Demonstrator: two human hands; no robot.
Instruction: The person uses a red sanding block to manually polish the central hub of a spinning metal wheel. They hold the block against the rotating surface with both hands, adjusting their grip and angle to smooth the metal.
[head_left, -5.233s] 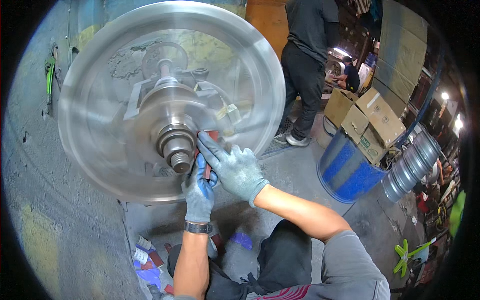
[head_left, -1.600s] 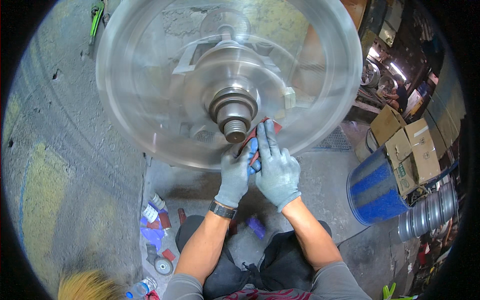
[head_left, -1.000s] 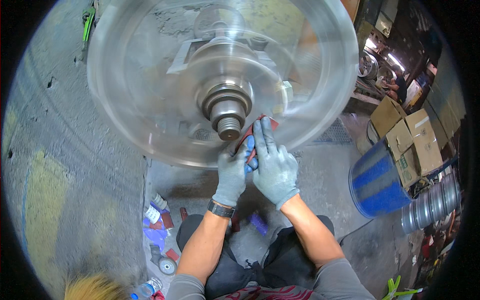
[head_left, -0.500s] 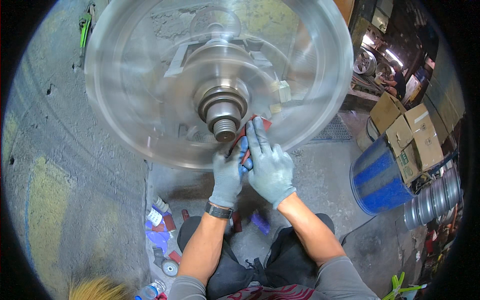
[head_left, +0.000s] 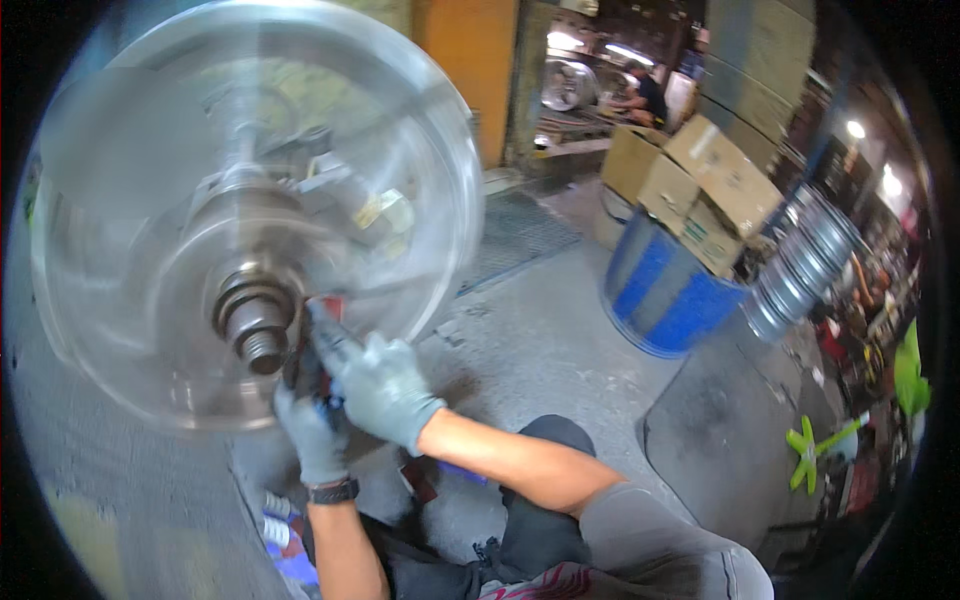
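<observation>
A large silver wheel rim (head_left: 462,205) spins in front of me, smeared by its motion, on a metal shaft with a threaded end (head_left: 263,350). My right hand (head_left: 385,390), in a grey glove, has its fingers pointing forward and pressed on a red-brown piece of sandpaper (head_left: 331,304) against the wheel, just right of the shaft. Below and beside it, my left hand (head_left: 316,435), gloved too and with a black band at the wrist, closes round the near part of the sandpaper. Blur and the right hand partly hide its fingers.
On the right stands a blue drum (head_left: 660,290) with cardboard boxes (head_left: 715,165) on top, beside a stack of silver rims (head_left: 808,262). A dark red piece (head_left: 420,480) lies on the floor (head_left: 520,340) by my legs. Far back, a person (head_left: 648,97) sits near another wheel.
The view has swung to the right, so the wheel and both hands sit further left in it. Both hands stay at the wheel with the sandpaper, and the wheel still spins.
</observation>
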